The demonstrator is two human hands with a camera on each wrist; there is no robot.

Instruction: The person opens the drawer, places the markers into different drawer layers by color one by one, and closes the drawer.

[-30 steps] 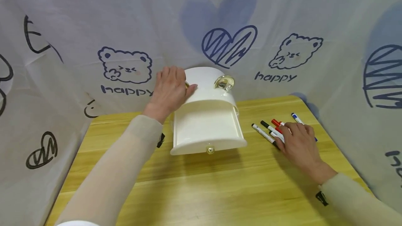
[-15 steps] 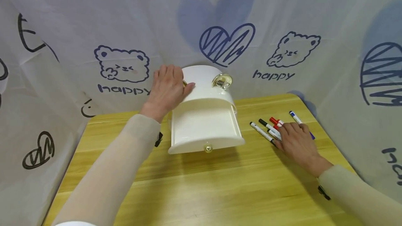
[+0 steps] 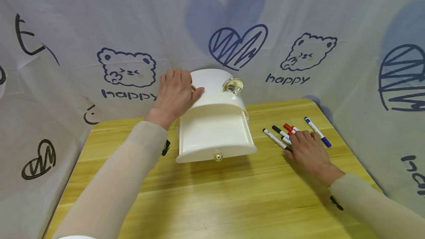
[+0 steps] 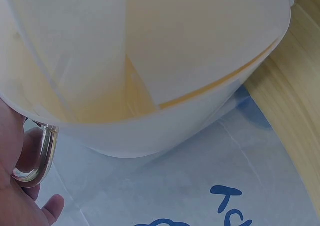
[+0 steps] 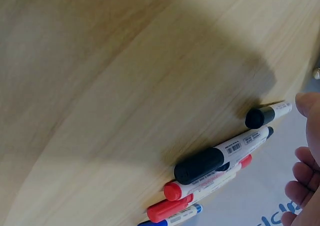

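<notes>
Markers (image 3: 281, 132) lie on the worktop (image 3: 206, 202), right of the white box (image 3: 210, 78) with extended drawer (image 3: 199, 155). Left hand (image 3: 174, 91): fingers curled round the box's gold ring (image 4: 50, 148). Right hand (image 3: 308, 152): fingers loosely bent over the markers, holding nothing; contact cannot be determined.

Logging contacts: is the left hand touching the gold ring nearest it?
Touching. The left wrist view shows the left hand with a finger hooked through the gold ring.

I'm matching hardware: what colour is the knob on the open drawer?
The drawer knob is shiny gold; the head view shows it best.
</notes>
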